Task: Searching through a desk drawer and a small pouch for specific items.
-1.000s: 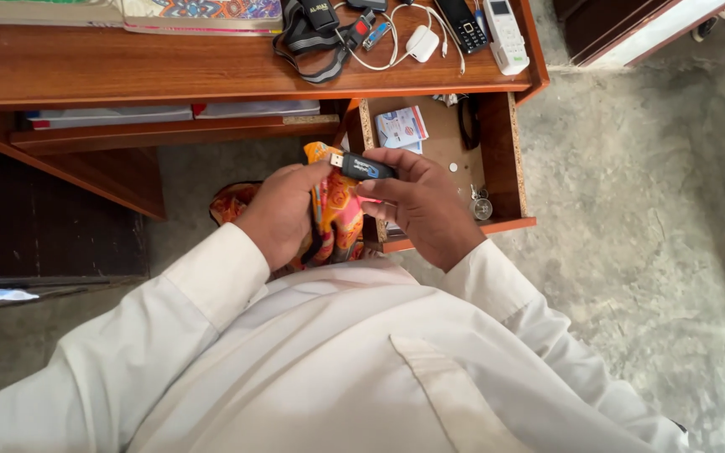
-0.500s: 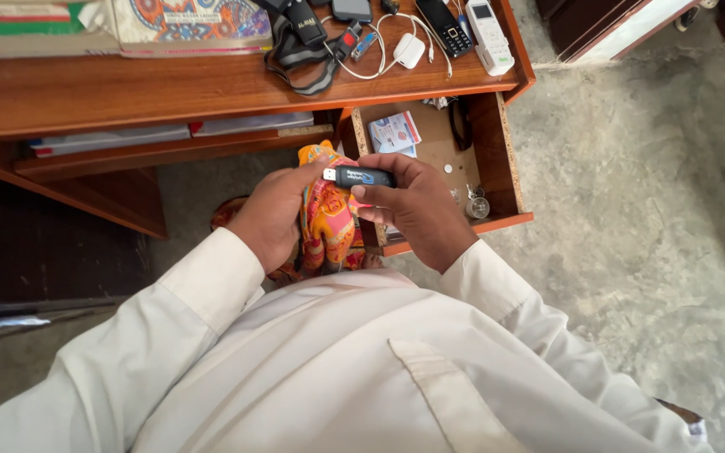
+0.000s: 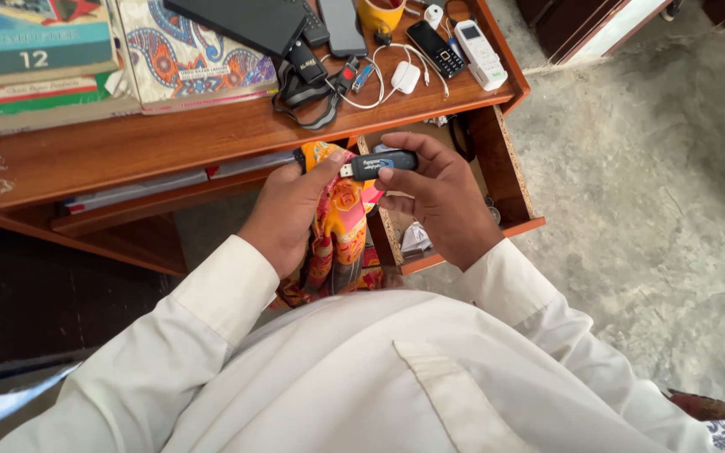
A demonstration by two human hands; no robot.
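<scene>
My right hand (image 3: 442,205) holds a black USB dongle (image 3: 382,164) by its body, the metal plug end pointing left. My left hand (image 3: 289,210) grips a bright orange patterned cloth (image 3: 339,231), its thumb up beside the dongle's plug. Both hands hover in front of a wooden desk (image 3: 169,138), over its open drawer (image 3: 513,189). White sleeves and a white shirt fill the lower part of the view.
On the desk lie books (image 3: 39,50), a patterned book (image 3: 190,54), a black flat device (image 3: 241,21), a strap (image 3: 308,80), white cables (image 3: 396,71), two phones (image 3: 434,46) and a white handset (image 3: 480,54). Grey concrete floor (image 3: 648,210) spreads right.
Both hands rose toward the desk edge with the dongle and cloth. The camera tilted up, showing more of the desktop and less of the drawer.
</scene>
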